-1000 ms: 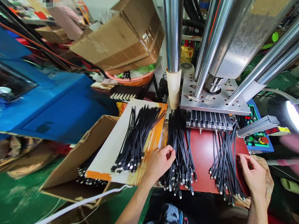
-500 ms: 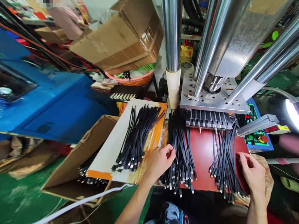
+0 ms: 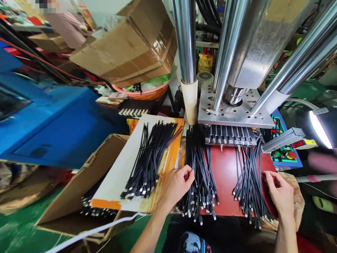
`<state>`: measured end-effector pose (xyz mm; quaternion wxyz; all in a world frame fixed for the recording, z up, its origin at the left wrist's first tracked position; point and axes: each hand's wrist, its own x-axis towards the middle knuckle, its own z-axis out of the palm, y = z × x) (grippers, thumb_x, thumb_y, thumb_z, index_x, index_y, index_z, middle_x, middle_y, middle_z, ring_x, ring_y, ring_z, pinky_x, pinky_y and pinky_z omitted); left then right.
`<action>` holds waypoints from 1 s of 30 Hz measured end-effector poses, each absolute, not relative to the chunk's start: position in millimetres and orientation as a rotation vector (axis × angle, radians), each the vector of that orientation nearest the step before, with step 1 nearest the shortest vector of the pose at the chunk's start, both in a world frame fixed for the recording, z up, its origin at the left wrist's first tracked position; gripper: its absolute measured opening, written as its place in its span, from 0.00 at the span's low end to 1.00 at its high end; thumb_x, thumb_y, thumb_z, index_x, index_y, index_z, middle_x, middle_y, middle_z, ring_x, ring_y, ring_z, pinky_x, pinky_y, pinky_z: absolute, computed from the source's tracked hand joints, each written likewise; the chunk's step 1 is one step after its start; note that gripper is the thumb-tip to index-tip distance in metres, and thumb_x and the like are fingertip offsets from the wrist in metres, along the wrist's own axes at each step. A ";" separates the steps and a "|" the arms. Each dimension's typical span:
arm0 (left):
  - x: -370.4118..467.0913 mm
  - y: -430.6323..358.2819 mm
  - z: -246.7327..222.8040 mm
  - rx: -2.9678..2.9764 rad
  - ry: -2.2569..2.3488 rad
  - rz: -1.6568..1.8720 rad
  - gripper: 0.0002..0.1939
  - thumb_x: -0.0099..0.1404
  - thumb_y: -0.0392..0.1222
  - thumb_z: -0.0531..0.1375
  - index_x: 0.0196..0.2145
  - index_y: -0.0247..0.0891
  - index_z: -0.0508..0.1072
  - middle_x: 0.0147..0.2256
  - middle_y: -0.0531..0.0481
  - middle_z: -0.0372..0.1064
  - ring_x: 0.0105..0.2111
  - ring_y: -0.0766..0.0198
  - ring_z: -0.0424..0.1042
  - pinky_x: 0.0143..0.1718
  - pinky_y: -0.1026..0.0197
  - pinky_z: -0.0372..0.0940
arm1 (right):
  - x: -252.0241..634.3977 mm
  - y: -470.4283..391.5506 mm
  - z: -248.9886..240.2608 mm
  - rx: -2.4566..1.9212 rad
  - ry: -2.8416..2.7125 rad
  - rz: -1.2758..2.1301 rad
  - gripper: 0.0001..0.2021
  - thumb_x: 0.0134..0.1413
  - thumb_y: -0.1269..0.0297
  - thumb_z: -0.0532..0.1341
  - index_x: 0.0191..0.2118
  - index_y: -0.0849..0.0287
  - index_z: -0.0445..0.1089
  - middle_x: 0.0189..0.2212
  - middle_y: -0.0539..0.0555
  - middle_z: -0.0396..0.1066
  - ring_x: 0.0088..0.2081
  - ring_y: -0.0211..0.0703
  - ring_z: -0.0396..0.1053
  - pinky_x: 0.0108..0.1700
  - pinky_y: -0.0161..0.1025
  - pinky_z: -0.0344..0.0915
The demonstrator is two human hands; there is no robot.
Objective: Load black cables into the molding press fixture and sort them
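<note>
The left hand curled by the left cables, the right hand by the right cables, either grip's hold unclear, and bumping their overhanging ends risked dragging some off the table.

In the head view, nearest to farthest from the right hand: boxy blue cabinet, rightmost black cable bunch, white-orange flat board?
1. Rightmost black cable bunch, directly left.
2. White-orange flat board, farther left.
3. Boxy blue cabinet, far left.

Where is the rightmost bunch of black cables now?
In the head view, right of centre: the bunch lies across the red tabletop, just left of the bare right hand.
</note>
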<state>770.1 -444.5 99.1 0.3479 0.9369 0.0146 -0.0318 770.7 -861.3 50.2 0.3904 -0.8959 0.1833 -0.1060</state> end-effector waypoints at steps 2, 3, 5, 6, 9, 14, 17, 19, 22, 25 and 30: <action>770.2 -444.4 99.3 2.431 0.031 -0.078 0.14 0.74 0.45 0.55 0.30 0.42 0.68 0.23 0.56 0.68 0.24 0.66 0.66 0.31 0.61 0.52 | 770.7 -859.4 50.6 -2.284 0.462 -0.272 0.30 0.60 0.34 0.61 0.44 0.57 0.82 0.39 0.58 0.83 0.39 0.52 0.77 0.44 0.44 0.68; 770.4 -444.4 99.5 2.432 0.029 -0.078 0.14 0.74 0.45 0.55 0.30 0.42 0.68 0.23 0.56 0.68 0.24 0.66 0.66 0.31 0.61 0.52 | 770.9 -858.5 50.5 -2.289 0.461 -0.276 0.29 0.60 0.34 0.61 0.44 0.57 0.82 0.40 0.59 0.83 0.39 0.53 0.77 0.44 0.44 0.68; 770.8 -444.3 99.5 2.433 0.030 -0.082 0.14 0.74 0.45 0.55 0.29 0.42 0.68 0.23 0.56 0.68 0.24 0.65 0.66 0.31 0.61 0.52 | 771.8 -857.7 49.9 -2.297 0.456 -0.288 0.29 0.60 0.34 0.61 0.44 0.58 0.82 0.40 0.60 0.83 0.40 0.54 0.77 0.44 0.44 0.69; 770.9 -444.3 99.4 2.432 0.029 -0.083 0.14 0.74 0.45 0.55 0.29 0.42 0.68 0.23 0.56 0.68 0.24 0.65 0.66 0.31 0.62 0.52 | 772.2 -858.3 50.2 -2.297 0.451 -0.291 0.29 0.60 0.34 0.61 0.43 0.58 0.82 0.40 0.60 0.83 0.40 0.54 0.77 0.44 0.45 0.69; 771.0 -444.3 98.9 2.427 0.026 -0.073 0.14 0.74 0.45 0.55 0.30 0.42 0.69 0.23 0.56 0.68 0.24 0.65 0.66 0.31 0.62 0.52 | 770.7 -862.8 57.9 -2.201 0.461 -0.256 0.29 0.58 0.35 0.63 0.43 0.59 0.82 0.39 0.60 0.82 0.39 0.53 0.77 0.43 0.44 0.70; 769.3 -445.1 98.8 2.444 0.041 -0.081 0.13 0.74 0.44 0.56 0.31 0.42 0.70 0.24 0.57 0.69 0.24 0.67 0.66 0.31 0.63 0.53 | 755.3 -836.4 97.7 -1.966 0.559 -0.297 0.29 0.58 0.38 0.66 0.51 0.60 0.80 0.35 0.59 0.80 0.29 0.46 0.73 0.27 0.38 0.68; 768.0 -445.3 97.9 2.447 0.050 -0.074 0.13 0.74 0.44 0.56 0.30 0.42 0.69 0.24 0.57 0.68 0.24 0.67 0.66 0.31 0.63 0.53 | 745.8 -777.2 113.4 -2.042 0.239 0.012 0.25 0.61 0.40 0.65 0.51 0.56 0.80 0.39 0.59 0.82 0.34 0.49 0.78 0.35 0.41 0.76; 767.1 -445.1 96.6 2.444 0.048 -0.072 0.13 0.74 0.44 0.56 0.30 0.42 0.68 0.23 0.57 0.67 0.24 0.67 0.65 0.30 0.63 0.53 | 742.4 -730.6 113.3 -2.066 0.023 0.159 0.22 0.66 0.43 0.62 0.52 0.55 0.79 0.41 0.58 0.81 0.37 0.50 0.80 0.39 0.43 0.78; 766.4 -444.3 94.6 2.449 0.042 -0.072 0.14 0.75 0.45 0.56 0.30 0.42 0.68 0.22 0.57 0.65 0.23 0.67 0.64 0.30 0.63 0.53 | 739.8 -675.4 104.1 -2.201 -0.131 0.088 0.19 0.73 0.49 0.55 0.51 0.56 0.76 0.41 0.59 0.79 0.38 0.51 0.79 0.42 0.46 0.78; 766.6 -443.3 93.9 2.440 0.031 -0.069 0.14 0.75 0.45 0.55 0.30 0.42 0.68 0.23 0.57 0.65 0.24 0.67 0.66 0.30 0.63 0.54 | 735.3 -647.7 98.1 -2.376 -0.269 0.056 0.16 0.75 0.56 0.52 0.54 0.57 0.73 0.41 0.60 0.76 0.40 0.54 0.79 0.42 0.49 0.78; 767.3 -442.1 95.9 2.397 0.014 -0.046 0.13 0.74 0.44 0.55 0.31 0.42 0.68 0.23 0.57 0.66 0.24 0.67 0.66 0.31 0.63 0.55 | 729.1 -635.3 101.4 -2.452 -0.401 0.005 0.14 0.75 0.67 0.49 0.53 0.56 0.71 0.41 0.60 0.74 0.36 0.51 0.77 0.36 0.46 0.77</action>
